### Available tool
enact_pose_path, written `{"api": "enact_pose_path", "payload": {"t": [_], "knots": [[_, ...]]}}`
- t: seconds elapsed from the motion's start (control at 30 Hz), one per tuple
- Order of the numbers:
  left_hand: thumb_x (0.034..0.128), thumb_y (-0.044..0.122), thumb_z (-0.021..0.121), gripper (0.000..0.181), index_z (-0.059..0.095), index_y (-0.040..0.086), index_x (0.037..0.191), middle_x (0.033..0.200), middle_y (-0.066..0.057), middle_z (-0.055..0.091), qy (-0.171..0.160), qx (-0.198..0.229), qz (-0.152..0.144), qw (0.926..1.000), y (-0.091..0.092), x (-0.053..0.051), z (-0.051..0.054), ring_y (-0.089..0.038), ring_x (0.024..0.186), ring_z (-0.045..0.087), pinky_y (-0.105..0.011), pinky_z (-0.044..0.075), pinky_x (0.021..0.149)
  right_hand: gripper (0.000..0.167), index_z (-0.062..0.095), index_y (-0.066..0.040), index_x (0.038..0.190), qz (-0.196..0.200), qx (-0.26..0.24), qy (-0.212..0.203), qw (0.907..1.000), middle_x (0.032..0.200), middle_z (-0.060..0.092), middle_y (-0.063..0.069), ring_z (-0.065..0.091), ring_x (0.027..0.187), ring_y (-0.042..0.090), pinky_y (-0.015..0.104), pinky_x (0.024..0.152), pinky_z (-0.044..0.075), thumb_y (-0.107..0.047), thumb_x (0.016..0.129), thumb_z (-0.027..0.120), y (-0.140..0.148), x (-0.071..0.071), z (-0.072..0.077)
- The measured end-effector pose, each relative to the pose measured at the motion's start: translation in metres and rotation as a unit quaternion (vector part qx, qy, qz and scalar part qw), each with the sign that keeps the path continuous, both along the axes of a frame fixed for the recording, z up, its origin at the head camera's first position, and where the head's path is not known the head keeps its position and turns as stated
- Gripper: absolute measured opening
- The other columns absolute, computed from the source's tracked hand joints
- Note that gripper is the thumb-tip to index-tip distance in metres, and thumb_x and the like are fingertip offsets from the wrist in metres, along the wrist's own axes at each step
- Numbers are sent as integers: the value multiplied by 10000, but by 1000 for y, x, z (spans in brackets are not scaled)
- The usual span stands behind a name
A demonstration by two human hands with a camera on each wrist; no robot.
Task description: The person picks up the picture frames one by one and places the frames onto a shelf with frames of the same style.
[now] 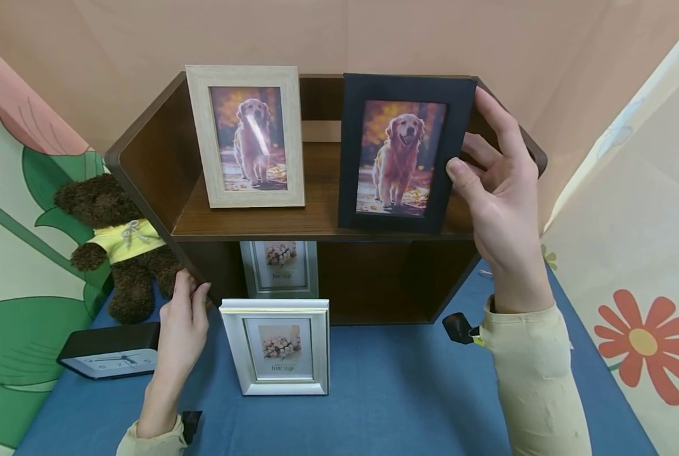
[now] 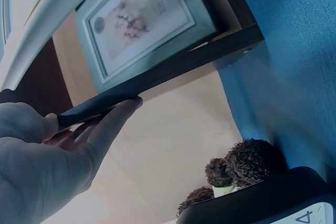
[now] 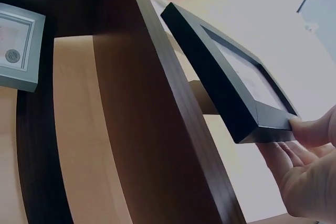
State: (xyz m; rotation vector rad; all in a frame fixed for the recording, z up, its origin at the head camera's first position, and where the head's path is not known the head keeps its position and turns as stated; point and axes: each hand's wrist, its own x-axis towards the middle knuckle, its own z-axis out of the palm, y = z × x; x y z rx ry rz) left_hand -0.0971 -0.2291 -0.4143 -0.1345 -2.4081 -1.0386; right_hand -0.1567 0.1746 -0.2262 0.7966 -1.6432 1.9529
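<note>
My right hand (image 1: 507, 202) grips the right edge of a black picture frame (image 1: 402, 155) with a dog photo, the thumb on its front. The frame stands nearly upright at the upper level of a dark brown shelf (image 1: 322, 221). In the right wrist view its lower edge (image 3: 215, 77) is close to the shelf board; whether they touch I cannot tell. A cream picture frame (image 1: 254, 136) with a similar dog photo stands to its left. My left hand (image 1: 181, 332) holds the shelf's left side panel (image 2: 157, 74) between thumb and fingers.
A silver picture frame (image 1: 282, 348) stands on the blue cloth (image 1: 396, 386) before the shelf; another silver frame (image 1: 279, 269) is in the lower compartment. At left are a brown teddy bear (image 1: 128, 244) in a yellow shirt and a black clock (image 1: 111, 351).
</note>
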Motion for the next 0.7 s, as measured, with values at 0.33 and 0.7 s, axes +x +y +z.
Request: {"api": "enact_pose_path", "payload": {"t": [0.33,0.7], "knots": [[1106,-61,509,230,492,-92,1333,1115,-323,699,-15,3,14,10000,1,0,0,-475,829,739,-530,625,703,625,470,-100,1616,-153,336,164,9992,1555,539,146,643,1255,346,308,941,605,114,1039,577,-1,-13,-1],[1110,-52,506,234,493,-91,1341,1108,-318,702,-42,-71,112,9999,2,0,1,-449,804,734,-453,619,670,632,473,-68,1605,-324,280,-53,9991,1590,502,55,628,1272,332,280,875,563,158,1021,558,-4,-26,1]]}}
